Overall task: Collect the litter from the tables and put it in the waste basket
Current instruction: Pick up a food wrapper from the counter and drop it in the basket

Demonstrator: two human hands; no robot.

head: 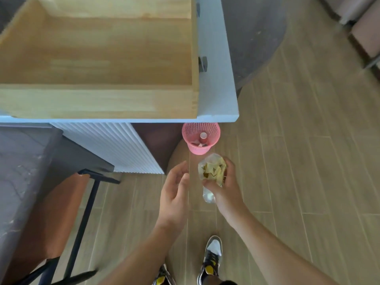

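A pink mesh waste basket (200, 149) stands on the floor just past the corner of the white table; a bottle with a pale cap and some scraps lie inside it. My right hand (224, 188) grips a bundle of litter (211, 169), a clear plastic bottle wrapped with a crumpled yellow and clear wrapper, held in the air a little in front of the basket. My left hand (174, 190) hovers beside the bundle with relaxed fingers, holding nothing.
A white table (216, 79) carries a large wooden tray (98, 103) and overhangs the basket's far side. An orange-seated chair (51, 212) with black legs stands at the left beside a grey marble table (18, 177). Wood-plank floor spreads to the right.
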